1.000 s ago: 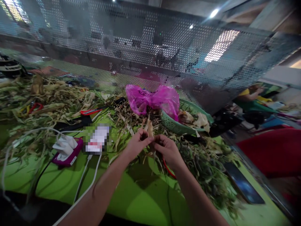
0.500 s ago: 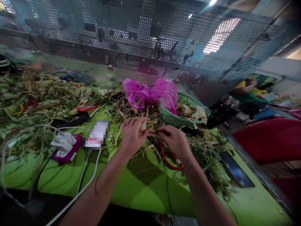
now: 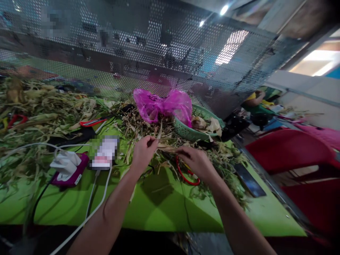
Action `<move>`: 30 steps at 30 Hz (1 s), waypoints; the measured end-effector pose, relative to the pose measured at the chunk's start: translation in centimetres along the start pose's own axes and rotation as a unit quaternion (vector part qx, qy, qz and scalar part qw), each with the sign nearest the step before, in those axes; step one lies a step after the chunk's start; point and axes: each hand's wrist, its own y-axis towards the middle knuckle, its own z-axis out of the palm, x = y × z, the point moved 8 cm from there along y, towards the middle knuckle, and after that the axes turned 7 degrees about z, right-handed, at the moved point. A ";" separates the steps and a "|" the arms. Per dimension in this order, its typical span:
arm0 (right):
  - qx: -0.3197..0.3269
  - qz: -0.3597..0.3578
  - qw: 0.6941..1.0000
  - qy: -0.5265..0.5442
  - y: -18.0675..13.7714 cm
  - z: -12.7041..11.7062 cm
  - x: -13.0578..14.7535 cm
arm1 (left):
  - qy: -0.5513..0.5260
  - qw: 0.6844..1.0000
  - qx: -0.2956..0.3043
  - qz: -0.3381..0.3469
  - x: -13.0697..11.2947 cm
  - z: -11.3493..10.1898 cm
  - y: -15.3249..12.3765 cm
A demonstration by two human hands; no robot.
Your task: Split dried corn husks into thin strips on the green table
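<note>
Just above the green tabletop, a dry husk strip runs between both hands: the left hand pinches one end and the right hand closes over the other. Red scissors lie under the right hand. Husk litter, a green basket and a pink bag crowd in behind.

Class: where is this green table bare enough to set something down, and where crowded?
Bare: green table below left hand and right hand, right of white cable; corner before dark phone. Crowded: dried leaves around the held leaf strip, basket.
</note>
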 end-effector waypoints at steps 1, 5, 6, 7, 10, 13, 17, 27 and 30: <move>0.043 -0.010 0.999 -0.008 -0.5 1.1 -0.3 | -0.028 0.999 -0.006 -0.017 0.3 0.0 0.0; 0.051 -0.039 0.994 -0.084 -1.6 2.1 -2.5 | -0.115 0.991 -0.026 -0.069 1.1 0.2 -0.1; 0.019 -0.030 0.993 -0.111 -1.5 1.5 -3.3 | -0.126 0.989 -0.031 -0.077 1.2 0.2 -0.1; -0.011 -0.016 0.990 -0.138 -1.5 0.8 -4.0 | -0.132 0.987 -0.036 -0.083 1.3 0.1 -0.1; -0.058 0.025 0.978 -0.197 -2.0 -0.5 -5.2 | -0.134 0.986 -0.037 -0.089 1.5 0.1 -0.1; 0.001 0.026 0.979 -0.201 -3.0 0.7 -4.6 | -0.137 0.986 -0.031 -0.086 1.7 0.3 -0.2; 0.052 0.054 0.975 -0.211 -3.8 2.8 -3.8 | -0.157 0.983 -0.017 -0.094 1.9 0.8 -0.3; 0.078 0.116 0.982 0.125 -2.8 0.5 -5.9 | -0.292 0.940 0.015 -0.175 2.4 2.1 -0.9; 0.101 0.094 0.974 0.180 -2.5 -0.3 -5.1 | -0.317 0.931 0.015 -0.178 2.4 2.3 -1.0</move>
